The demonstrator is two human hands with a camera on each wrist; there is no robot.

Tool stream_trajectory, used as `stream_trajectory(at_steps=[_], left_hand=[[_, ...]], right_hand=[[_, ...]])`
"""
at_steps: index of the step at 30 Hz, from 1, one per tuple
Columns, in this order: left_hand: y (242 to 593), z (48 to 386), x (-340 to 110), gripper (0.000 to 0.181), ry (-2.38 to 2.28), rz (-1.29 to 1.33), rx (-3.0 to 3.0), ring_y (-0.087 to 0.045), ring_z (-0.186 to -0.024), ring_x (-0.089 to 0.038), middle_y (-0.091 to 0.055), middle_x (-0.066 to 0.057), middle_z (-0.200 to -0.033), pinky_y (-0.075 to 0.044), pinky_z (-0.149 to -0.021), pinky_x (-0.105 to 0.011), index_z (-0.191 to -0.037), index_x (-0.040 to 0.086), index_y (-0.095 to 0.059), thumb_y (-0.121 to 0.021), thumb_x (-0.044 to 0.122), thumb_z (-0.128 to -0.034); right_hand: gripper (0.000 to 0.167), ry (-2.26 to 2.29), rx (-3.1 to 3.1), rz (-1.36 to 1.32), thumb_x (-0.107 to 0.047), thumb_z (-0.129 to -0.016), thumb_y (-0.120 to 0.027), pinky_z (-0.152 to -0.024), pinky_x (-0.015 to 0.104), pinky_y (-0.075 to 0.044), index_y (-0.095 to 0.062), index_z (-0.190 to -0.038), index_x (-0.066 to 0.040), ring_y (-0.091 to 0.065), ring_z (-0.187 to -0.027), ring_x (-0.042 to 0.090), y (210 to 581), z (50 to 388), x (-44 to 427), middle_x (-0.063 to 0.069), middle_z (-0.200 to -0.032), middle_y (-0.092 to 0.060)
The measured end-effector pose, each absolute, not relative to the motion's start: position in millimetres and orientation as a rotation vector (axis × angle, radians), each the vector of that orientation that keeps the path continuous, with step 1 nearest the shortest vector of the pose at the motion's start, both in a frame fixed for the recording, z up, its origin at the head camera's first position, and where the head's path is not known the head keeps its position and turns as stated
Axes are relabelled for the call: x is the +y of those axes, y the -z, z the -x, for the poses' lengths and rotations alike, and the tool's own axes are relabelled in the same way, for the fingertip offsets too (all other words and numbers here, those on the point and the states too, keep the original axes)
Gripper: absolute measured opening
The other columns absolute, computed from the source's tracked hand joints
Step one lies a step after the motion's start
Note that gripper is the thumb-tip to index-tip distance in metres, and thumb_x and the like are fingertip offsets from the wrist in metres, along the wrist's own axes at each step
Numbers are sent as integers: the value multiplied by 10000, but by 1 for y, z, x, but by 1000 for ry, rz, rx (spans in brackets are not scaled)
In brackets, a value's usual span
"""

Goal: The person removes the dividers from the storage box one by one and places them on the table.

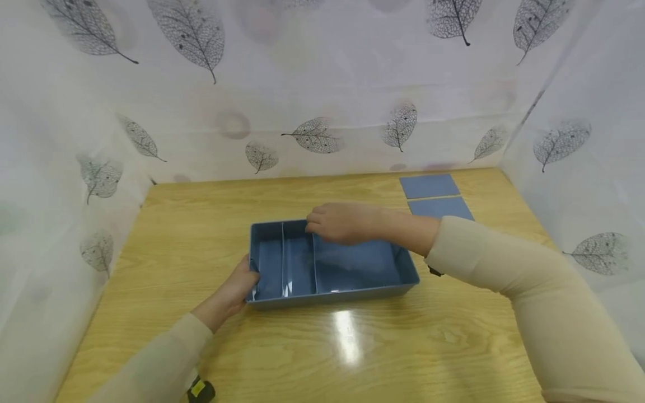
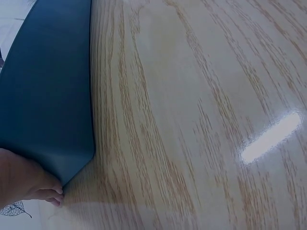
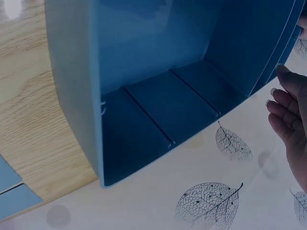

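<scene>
A blue rectangular box (image 1: 332, 299) lies on the table, its top uncovered. Two thin upright dividers split its left part into narrow compartments: the left divider (image 1: 283, 260) and the right divider (image 1: 315, 266). At the box's left end, my left hand (image 1: 241, 284) grips the wall, thumb over the rim and fingers outside; in the left wrist view it holds a lower corner. My right hand (image 1: 345, 223) is over the far rim by the right divider's far end. In the right wrist view its thumb is near the rim, apart from the loosely bent fingers, with nothing seen between them.
Two flat blue panels, a far one (image 1: 430, 186) and a nearer one (image 1: 439, 207), lie at the table's back right, the nearer partly behind my right arm. A leaf-patterned white curtain (image 1: 322, 84) borders the wooden table (image 1: 282, 358) at the back and sides.
</scene>
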State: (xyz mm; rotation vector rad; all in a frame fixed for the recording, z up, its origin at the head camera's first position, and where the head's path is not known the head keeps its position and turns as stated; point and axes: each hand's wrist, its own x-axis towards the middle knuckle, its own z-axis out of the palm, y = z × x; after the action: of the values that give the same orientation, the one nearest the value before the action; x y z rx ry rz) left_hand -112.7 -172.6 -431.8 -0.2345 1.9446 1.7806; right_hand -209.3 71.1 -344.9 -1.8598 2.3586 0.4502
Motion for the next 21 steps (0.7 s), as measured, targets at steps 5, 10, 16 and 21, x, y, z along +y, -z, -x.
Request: stream_trajectory(at_steps=[5, 10, 16, 21], left_hand=[[427, 113, -174, 744, -1757, 250, 1929, -291, -1280, -409, -134, -321, -1502, -439, -809, -227, -1461, -94, 57, -250, -160, -786], [425, 113, -174, 734, -1742, 264, 1934, -295, -1276, -418, -130, -327, -1500, -440, -840, -257, -1457, -99, 66, -244, -151, -794], [427, 113, -173, 742, -1745, 260, 1924, -232, -1326, -439, -81, -325, -1513, -425, -922, -321, -1456, -94, 92, -249, -150, -799], [426, 113, -174, 745, -1764, 272, 1917, -308, -1255, -406, -124, -322, -1503, -457, -762, -210, -1460, -92, 75, -256, -150, -795]], right_hand=[[335, -627, 2280, 1952, -168, -947, -501, -969, 324, -443, -531, -1245, -19, -527, -1116, 233, 345, 206, 61, 108, -1206, -556], [335, -844, 2167, 2032, -236, -973, -479, -935, 299, -447, -524, -1249, -51, -518, -1079, 205, 349, 201, 51, 74, -1200, -551], [247, -870, 2136, 2072, -193, -992, -442, -831, 263, -450, -542, -1188, -81, -509, -969, 161, 357, 196, 42, 29, -1154, -562], [225, -900, 2098, 2068, -163, -981, -467, -816, 252, -460, -551, -1177, -92, -518, -958, 144, 360, 193, 38, 15, -1131, -571]])
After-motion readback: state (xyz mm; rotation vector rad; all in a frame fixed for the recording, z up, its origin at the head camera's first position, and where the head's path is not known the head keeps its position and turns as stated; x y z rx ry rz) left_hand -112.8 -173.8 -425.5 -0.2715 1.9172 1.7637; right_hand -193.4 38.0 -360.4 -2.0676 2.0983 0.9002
